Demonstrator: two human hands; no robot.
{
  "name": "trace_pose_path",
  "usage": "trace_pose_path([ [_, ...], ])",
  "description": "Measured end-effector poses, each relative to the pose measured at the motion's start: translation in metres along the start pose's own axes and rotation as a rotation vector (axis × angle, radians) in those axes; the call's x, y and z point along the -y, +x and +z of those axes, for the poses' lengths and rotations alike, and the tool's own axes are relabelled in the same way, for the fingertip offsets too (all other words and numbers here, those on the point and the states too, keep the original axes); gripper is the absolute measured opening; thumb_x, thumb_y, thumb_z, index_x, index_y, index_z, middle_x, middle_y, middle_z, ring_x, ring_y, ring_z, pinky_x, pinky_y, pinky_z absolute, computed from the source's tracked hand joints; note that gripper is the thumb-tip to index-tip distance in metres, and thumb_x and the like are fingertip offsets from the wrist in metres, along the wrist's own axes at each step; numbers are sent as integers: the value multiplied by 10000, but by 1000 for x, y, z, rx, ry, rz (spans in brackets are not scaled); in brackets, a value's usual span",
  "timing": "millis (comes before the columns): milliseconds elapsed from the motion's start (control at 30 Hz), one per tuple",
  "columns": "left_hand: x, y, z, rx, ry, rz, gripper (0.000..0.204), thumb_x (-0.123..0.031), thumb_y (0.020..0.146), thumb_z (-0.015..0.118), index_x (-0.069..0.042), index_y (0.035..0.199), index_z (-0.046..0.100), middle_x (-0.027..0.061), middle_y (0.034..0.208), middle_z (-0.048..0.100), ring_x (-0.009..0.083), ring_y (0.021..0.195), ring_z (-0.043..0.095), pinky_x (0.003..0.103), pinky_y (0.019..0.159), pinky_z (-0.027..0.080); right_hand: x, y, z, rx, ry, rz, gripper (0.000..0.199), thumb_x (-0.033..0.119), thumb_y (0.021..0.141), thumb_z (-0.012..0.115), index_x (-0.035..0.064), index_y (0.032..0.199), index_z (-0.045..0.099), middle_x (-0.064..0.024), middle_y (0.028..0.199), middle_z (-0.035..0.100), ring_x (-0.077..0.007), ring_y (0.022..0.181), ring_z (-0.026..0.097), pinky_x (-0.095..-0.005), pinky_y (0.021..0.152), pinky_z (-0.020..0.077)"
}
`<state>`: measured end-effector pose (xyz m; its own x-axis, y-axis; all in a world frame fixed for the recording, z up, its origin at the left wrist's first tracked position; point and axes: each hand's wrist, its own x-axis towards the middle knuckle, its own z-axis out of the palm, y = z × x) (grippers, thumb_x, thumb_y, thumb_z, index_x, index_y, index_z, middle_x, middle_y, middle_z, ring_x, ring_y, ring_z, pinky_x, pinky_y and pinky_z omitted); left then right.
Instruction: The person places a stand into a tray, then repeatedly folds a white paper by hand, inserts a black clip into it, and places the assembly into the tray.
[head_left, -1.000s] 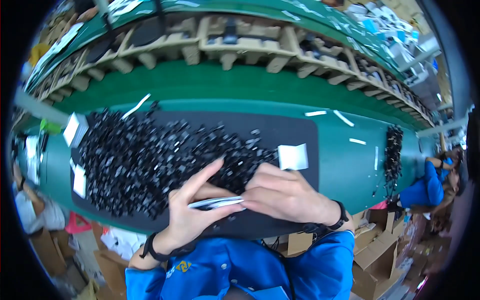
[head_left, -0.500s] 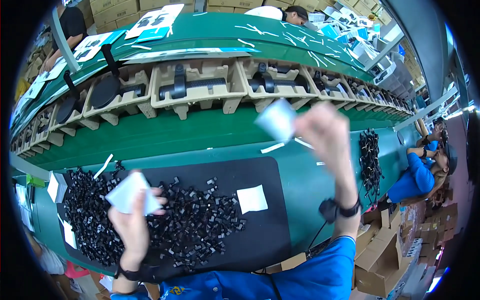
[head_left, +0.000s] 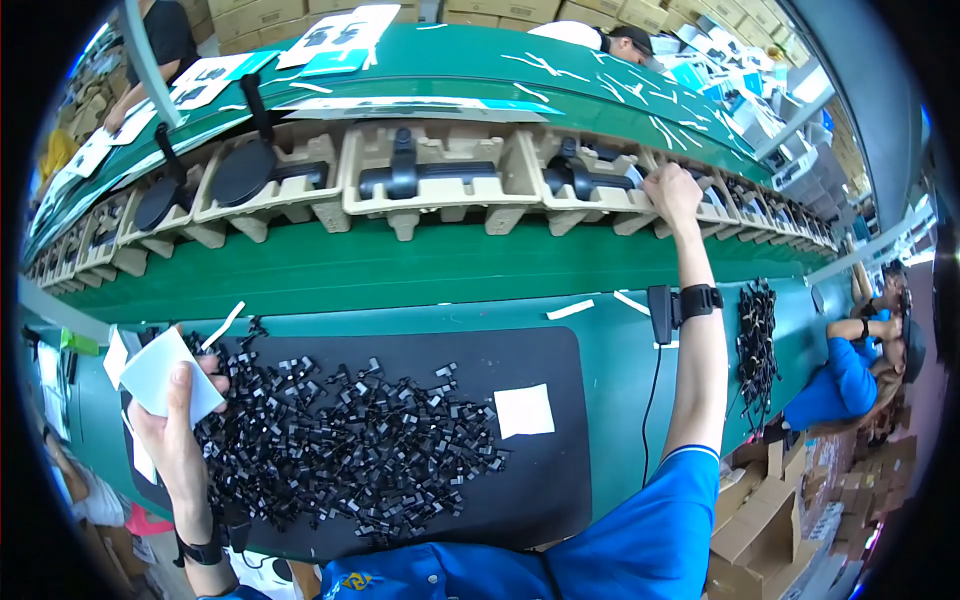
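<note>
My left hand (head_left: 172, 430) is closed round a stack of white square paper leaflets (head_left: 150, 368), thumb on top, beyond the left side of a heap of small black parts (head_left: 350, 440). Across the bench, my right hand (head_left: 676, 196) reaches to a moulded pulp tray (head_left: 600, 203), its fingers pinched. A white leaflet (head_left: 635, 177) shows as a thin edge beside those fingers, the rest hidden. Inside this tray lie black cylindrical parts (head_left: 600, 180). To its left, another pulp tray (head_left: 440, 207) holds a black bar with an upright clamp (head_left: 404, 165).
The heap lies on a black mat (head_left: 555, 480), with a white paper square (head_left: 524, 410) beside it. Bundled black cables (head_left: 757, 345) lie at the right. Paper strips (head_left: 570, 309) are scattered about. A co-worker in blue (head_left: 835, 380) is at right; cardboard boxes (head_left: 755, 520) stand below.
My right hand has moved forward from above the bench to the tray row with its leaflet. My left hand has shifted left with the stack. The whole view has shifted slightly.
</note>
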<state>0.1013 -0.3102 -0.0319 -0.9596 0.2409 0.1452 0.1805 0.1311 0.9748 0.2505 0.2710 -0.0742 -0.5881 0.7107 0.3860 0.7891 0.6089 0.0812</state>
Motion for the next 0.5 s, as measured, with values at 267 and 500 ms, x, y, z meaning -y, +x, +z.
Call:
trace_pose_path([
  [267, 3, 62, -80, 37, 464, 203, 290, -163, 859, 624, -11, 1105, 618, 4, 790, 611, 79, 708, 551, 216, 658, 441, -6, -7, -39, 202, 59, -96, 352, 270, 846, 542, 46, 1103, 630, -212, 1002, 641, -338, 897, 633, -415, 761, 496],
  [500, 43, 192, -161, -21, 661, 235, 445, -321, 719, 726, -12, 1016, 609, 75, 818, 647, 187, 762, 620, 299, 709, 479, 261, -104, -110, 584, 992, -338, 375, 369, 891, 553, 51, 1061, 654, -20, 803, 634, -57, 544, 531, -195, 383, 389],
])
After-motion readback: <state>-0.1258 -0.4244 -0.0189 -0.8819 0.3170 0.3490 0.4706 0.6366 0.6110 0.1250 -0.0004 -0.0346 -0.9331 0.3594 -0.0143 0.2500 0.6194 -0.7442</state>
